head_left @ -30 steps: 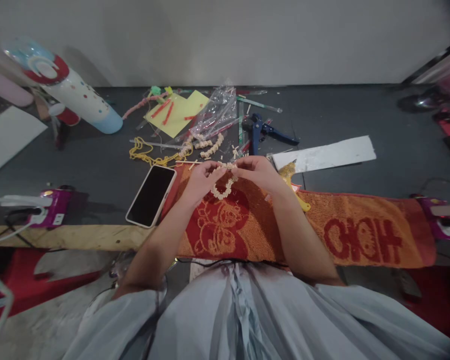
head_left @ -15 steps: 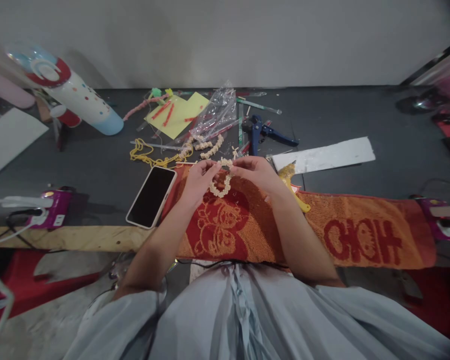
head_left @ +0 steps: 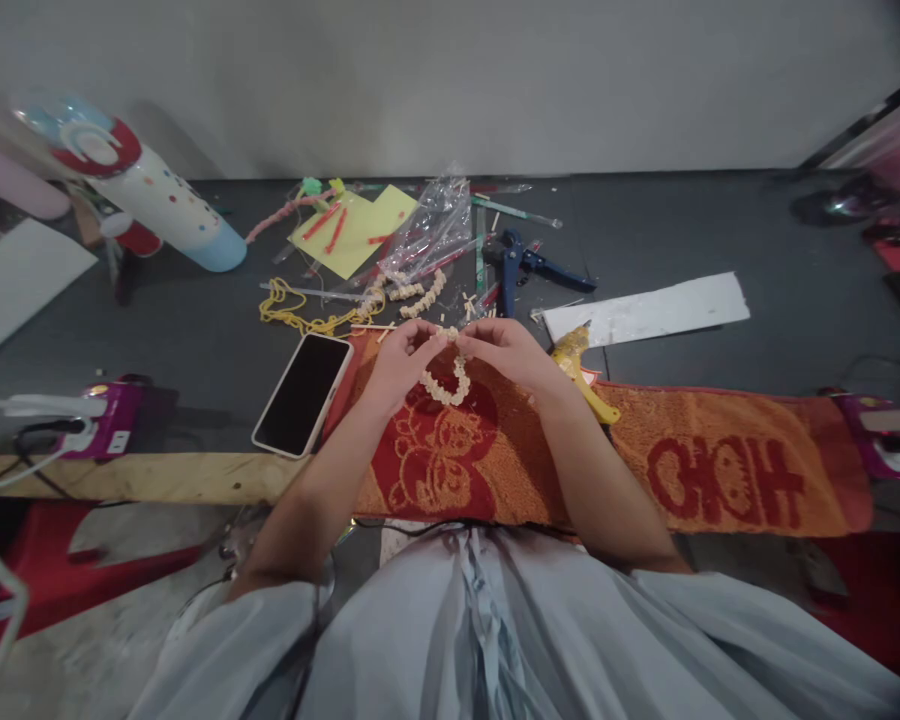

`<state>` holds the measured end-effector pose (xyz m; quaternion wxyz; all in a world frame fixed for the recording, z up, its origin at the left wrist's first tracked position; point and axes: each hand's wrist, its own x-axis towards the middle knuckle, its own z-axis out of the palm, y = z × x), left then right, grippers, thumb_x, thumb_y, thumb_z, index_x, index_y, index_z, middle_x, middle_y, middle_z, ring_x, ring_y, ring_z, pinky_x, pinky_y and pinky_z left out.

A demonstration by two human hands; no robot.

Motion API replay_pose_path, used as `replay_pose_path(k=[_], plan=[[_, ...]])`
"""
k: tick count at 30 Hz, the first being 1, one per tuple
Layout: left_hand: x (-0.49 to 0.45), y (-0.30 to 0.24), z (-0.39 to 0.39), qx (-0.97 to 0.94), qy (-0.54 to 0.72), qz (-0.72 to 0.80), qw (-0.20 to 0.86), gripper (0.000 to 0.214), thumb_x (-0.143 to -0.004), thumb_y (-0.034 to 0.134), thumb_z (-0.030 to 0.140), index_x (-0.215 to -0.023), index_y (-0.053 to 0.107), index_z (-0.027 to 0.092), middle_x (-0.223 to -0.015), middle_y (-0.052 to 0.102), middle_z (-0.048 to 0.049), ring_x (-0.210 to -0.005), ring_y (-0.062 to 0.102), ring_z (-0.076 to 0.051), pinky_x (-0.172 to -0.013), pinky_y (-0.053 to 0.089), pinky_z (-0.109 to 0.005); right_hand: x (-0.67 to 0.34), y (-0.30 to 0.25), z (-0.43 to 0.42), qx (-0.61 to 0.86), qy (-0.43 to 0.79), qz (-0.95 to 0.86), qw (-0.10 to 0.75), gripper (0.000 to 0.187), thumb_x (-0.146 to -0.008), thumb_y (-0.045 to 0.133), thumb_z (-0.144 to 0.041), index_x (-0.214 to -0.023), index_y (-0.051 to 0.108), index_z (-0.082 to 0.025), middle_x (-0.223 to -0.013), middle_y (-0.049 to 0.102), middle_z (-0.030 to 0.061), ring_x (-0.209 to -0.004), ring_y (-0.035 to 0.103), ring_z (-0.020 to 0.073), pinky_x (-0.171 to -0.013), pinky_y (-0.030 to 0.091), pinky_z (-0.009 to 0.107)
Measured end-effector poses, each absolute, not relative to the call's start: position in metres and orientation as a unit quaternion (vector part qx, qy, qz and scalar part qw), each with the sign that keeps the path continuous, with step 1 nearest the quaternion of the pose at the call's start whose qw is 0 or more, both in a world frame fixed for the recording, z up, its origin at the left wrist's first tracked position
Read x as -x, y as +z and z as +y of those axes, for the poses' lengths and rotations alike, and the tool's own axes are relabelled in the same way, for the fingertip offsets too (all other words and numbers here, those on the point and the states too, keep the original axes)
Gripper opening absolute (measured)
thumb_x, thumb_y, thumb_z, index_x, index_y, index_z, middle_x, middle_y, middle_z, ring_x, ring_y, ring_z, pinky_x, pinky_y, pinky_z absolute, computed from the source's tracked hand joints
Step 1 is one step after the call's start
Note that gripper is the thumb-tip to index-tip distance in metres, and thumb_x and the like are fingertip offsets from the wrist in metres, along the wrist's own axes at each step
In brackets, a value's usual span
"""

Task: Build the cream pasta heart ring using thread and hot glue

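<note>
A cream-coloured beaded strand (head_left: 447, 395) hangs in a loop between my hands, over an orange and red towel (head_left: 525, 450). My left hand (head_left: 406, 358) pinches it at the upper left, and my right hand (head_left: 506, 350) pinches it at the upper right. The fingertips nearly meet at the top of the loop, where a short stretch of it shows. Just beyond the hands lie more pieces of similar cream strand (head_left: 426, 297) and a tangle of yellow cord (head_left: 300, 312). To the right of my right hand rests a yellow-handled glue gun (head_left: 581, 370).
A phone (head_left: 304, 395) lies left of the towel. Behind are yellow paper (head_left: 352, 235), a clear plastic bag (head_left: 439, 225), blue-handled cutters (head_left: 521, 265) and a white strip (head_left: 652, 312). A patterned bottle (head_left: 169, 205) stands back left; purple power strips (head_left: 109, 420) sit at the table's front edge.
The loop of the beaded strand hangs slightly lower and further right. My fingertips have shifted a little on it; both hands still hold it.
</note>
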<state>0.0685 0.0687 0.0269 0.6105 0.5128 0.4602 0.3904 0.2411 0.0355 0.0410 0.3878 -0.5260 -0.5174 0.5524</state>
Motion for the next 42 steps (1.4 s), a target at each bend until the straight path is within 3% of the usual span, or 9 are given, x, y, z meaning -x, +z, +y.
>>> replay_pose_path(k=[9,16,23,27,36,40,42], plan=[[-0.0693,0.0234,0.0677,-0.512,0.412,0.459,0.598,0.017,-0.072,0.073,0.029,-0.076,0.062,0.017,-0.072,0.058,0.003,-0.066,0.05,-0.009,-0.063,0.039,-0.022,-0.2369,0.0428,0.0349,0.539,0.566,-0.481,0.397,0.034,-0.077,0.067,-0.051,-0.073,0.061,-0.019,-0.064,0.055,-0.0026,-0.059,0.045,0.0097,-0.056,0.035,0.026],[-0.0739,0.0237,0.064,-0.473,0.472,0.459,0.585,0.017,-0.074,0.07,0.03,-0.08,0.059,0.018,-0.075,0.057,0.0028,-0.067,0.05,-0.009,-0.067,0.041,-0.022,-0.2347,0.0355,0.0373,0.515,0.576,-0.478,0.418,0.036,-0.068,0.076,-0.05,-0.078,0.06,-0.019,-0.07,0.059,-0.0016,-0.065,0.051,0.0117,-0.063,0.042,0.028],[-0.0725,0.027,0.0657,-0.489,0.431,0.479,0.589,0.012,-0.072,0.066,0.023,-0.076,0.056,0.018,-0.07,0.053,0.0043,-0.064,0.048,-0.008,-0.063,0.04,-0.021,-0.2349,0.0387,0.0363,0.52,0.588,-0.453,0.423,0.038,-0.069,0.075,-0.054,-0.078,0.062,-0.019,-0.07,0.062,-0.0009,-0.064,0.052,0.0118,-0.061,0.043,0.027],[-0.0718,0.0237,0.0668,-0.506,0.425,0.48,0.578,0.019,-0.07,0.071,0.028,-0.083,0.061,0.018,-0.078,0.06,0.002,-0.069,0.053,-0.009,-0.066,0.041,-0.021,-0.2358,0.0402,0.0359,0.521,0.588,-0.46,0.414,0.038,-0.069,0.074,-0.054,-0.075,0.062,-0.019,-0.067,0.061,-0.0011,-0.063,0.052,0.0118,-0.06,0.042,0.027],[-0.0709,0.021,0.067,-0.516,0.423,0.481,0.569,0.017,-0.072,0.071,0.03,-0.079,0.062,0.017,-0.075,0.059,0.0026,-0.065,0.051,-0.009,-0.061,0.038,-0.021,-0.235,0.0391,0.0357,0.518,0.588,-0.462,0.415,0.038,-0.069,0.075,-0.053,-0.075,0.062,-0.018,-0.066,0.059,-0.0017,-0.061,0.051,0.0109,-0.058,0.04,0.027],[-0.0714,0.0239,0.0664,-0.5,0.429,0.488,0.572,0.017,-0.072,0.069,0.03,-0.079,0.059,0.018,-0.073,0.056,0.0032,-0.066,0.051,-0.009,-0.063,0.039,-0.021,-0.2354,0.0371,0.0371,0.509,0.597,-0.453,0.425,0.036,-0.067,0.078,-0.045,-0.086,0.066,-0.017,-0.076,0.063,-0.0004,-0.067,0.055,0.0118,-0.066,0.045,0.028],[-0.0719,0.0257,0.0662,-0.489,0.439,0.489,0.573,0.016,-0.073,0.067,0.029,-0.078,0.057,0.018,-0.073,0.056,0.0035,-0.066,0.05,-0.009,-0.064,0.039,-0.021,-0.2365,0.0357,0.0383,0.502,0.601,-0.451,0.428,0.043,-0.06,0.082,-0.035,-0.097,0.067,-0.017,-0.082,0.063,-0.0002,-0.073,0.057,0.0126,-0.073,0.048,0.03]])
